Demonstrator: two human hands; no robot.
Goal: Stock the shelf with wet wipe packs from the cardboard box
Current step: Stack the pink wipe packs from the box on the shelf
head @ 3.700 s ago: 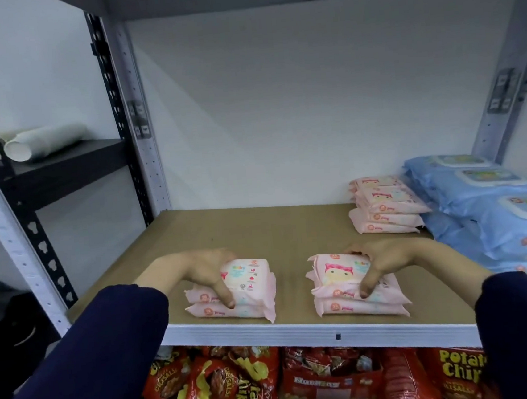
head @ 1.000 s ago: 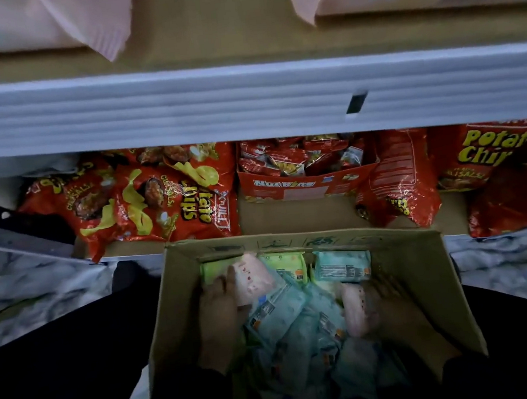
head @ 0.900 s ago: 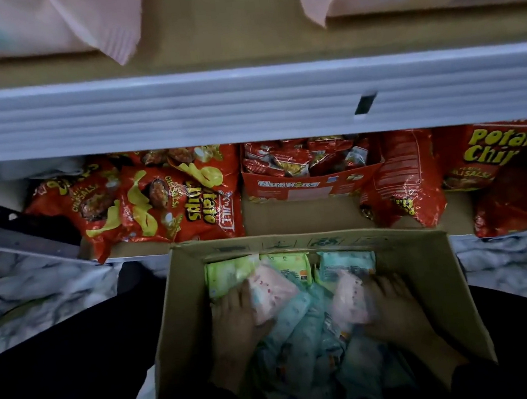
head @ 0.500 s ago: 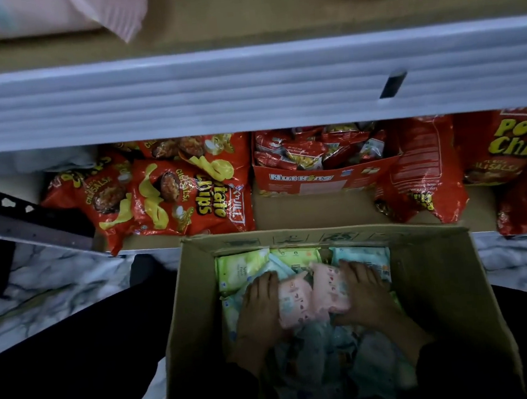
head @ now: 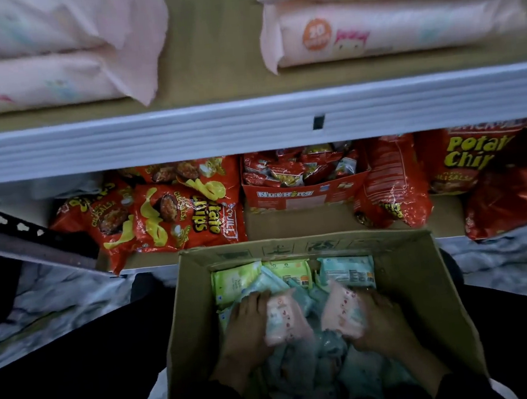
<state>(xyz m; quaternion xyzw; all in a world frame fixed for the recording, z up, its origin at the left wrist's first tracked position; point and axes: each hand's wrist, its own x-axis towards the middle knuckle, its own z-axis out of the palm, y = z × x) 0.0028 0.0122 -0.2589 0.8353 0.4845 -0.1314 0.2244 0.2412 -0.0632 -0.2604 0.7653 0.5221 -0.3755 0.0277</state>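
Pink wipe packs (head: 400, 30) on shelf (head: 208, 43)

Left hand (head: 245, 328), right hand (head: 384, 320), both curled.

Left hand (head: 245, 326) and right hand (head: 383, 319) both down inside cardboard box (head: 424, 280). Each grips one pink wipe pack: left-hand pack (head: 285, 319), right-hand pack (head: 342, 312), a gap between them. Just beyond the fingertips: green packs (head: 236, 280) and teal pack (head: 348, 271). Farther beyond the hands: red chip bags (head: 173, 214), shelf edge (head: 185, 136), pink stacks (head: 400, 30).
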